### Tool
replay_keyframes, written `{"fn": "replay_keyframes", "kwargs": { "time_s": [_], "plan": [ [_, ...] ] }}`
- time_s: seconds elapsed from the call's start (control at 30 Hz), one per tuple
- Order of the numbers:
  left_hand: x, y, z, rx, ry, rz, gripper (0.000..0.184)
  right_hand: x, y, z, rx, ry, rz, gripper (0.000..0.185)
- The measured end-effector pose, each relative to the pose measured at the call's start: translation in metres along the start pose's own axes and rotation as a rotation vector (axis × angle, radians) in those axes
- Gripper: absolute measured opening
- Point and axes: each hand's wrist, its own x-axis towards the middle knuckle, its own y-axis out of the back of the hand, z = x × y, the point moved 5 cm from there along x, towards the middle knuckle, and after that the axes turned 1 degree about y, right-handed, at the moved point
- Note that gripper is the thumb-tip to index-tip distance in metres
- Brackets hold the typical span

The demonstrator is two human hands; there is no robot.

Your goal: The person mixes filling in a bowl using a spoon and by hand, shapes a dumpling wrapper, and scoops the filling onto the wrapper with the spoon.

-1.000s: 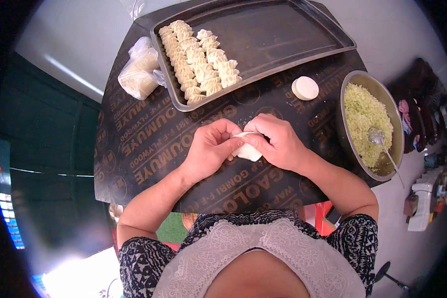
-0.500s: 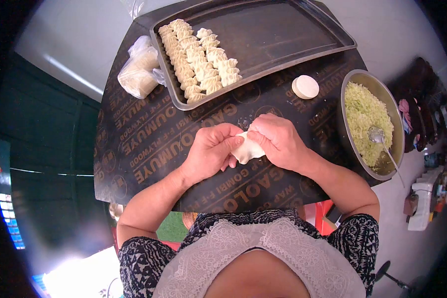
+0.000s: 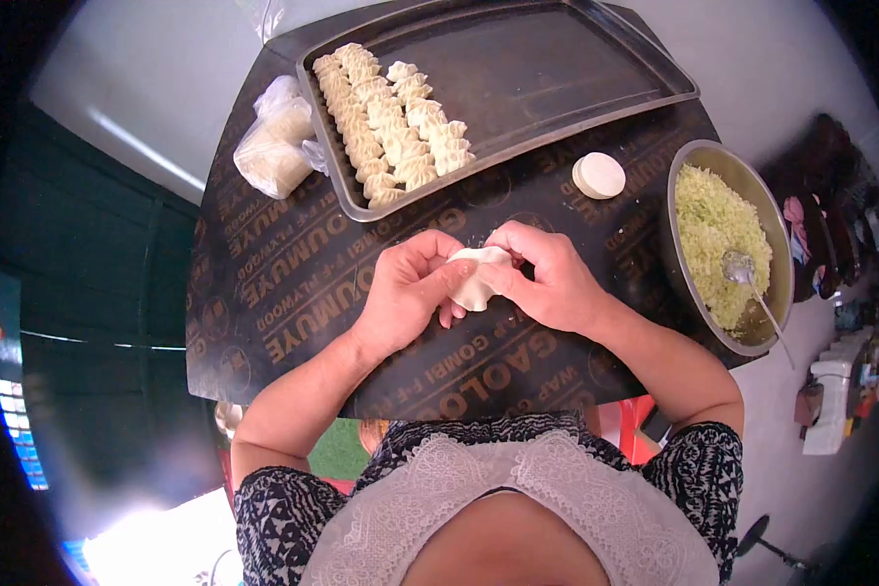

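A white dough wrapper [image 3: 476, 290] is pinched between both hands above the dark table, partly folded, its inside hidden by the thumbs. My left hand [image 3: 412, 291] grips its left side between thumb and fingers. On the right side, my right hand [image 3: 545, 278] holds its upper edge with thumb and index finger. Beyond the hands, rows of pleated dumplings [image 3: 391, 132] fill the left part of a large dark tray [image 3: 518, 146]. A small stack of round wrappers [image 3: 599, 176] lies on the table to the right of the tray's near edge.
A metal bowl [image 3: 789, 264] of chopped pale-green filling [image 3: 718, 234] stands at the right, with a metal spoon [image 3: 742, 268] in it. A plastic bag [image 3: 275, 146] of wrappers lies left of the tray on the printed table [image 3: 254, 293].
Both hands have shifted slightly, and the fingers have moved along the wrapper's edge. Its hanging part has changed shape. The hold on it remains.
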Motion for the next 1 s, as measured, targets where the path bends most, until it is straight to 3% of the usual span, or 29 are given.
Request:
{"fn": "replay_keyframes", "kwargs": {
  "time_s": [0.23, 0.47, 0.57, 0.63, 0.67, 0.77, 0.83, 0.87, 0.93, 1.0],
  "plan": [
    [-0.001, -0.002, 0.000, 0.068, -0.034, -0.002, 0.011, 0.000, -0.003, -0.001, -0.179, 0.201, 0.007, 0.008],
    [-0.003, -0.003, -0.002, 0.105, -0.062, -0.008, 0.012, -0.001, -0.003, -0.003, -0.225, 0.226, -0.020, 0.005],
    [-0.002, -0.002, -0.001, 0.042, -0.067, -0.023, 0.014, 0.000, -0.001, 0.000, -0.136, 0.134, 0.003, 0.007],
    [-0.001, -0.001, 0.003, -0.067, -0.105, 0.027, 0.016, 0.000, -0.001, 0.002, 0.178, -0.114, -0.052, 0.010],
    [0.000, -0.002, 0.003, -0.067, -0.107, 0.027, 0.016, 0.000, -0.001, 0.003, 0.177, -0.113, -0.052, 0.010],
    [0.001, 0.001, 0.003, -0.134, -0.142, 0.046, 0.016, 0.002, -0.002, 0.011, 0.168, -0.050, -0.052, 0.013],
    [0.002, 0.001, 0.001, -0.151, -0.122, 0.021, 0.016, 0.005, 0.002, 0.009, -0.064, 0.192, 0.051, 0.012],
    [0.002, 0.001, 0.003, -0.151, -0.121, 0.020, 0.016, 0.003, 0.002, 0.009, -0.065, 0.191, 0.051, 0.012],
    [0.002, -0.002, 0.003, -0.084, -0.030, -0.026, 0.015, 0.002, 0.002, 0.011, 0.150, -0.073, 0.025, 0.011],
    [0.004, -0.004, -0.001, -0.084, -0.016, -0.040, 0.016, 0.002, 0.001, 0.007, 0.151, -0.089, 0.018, 0.010]
  ]
}}
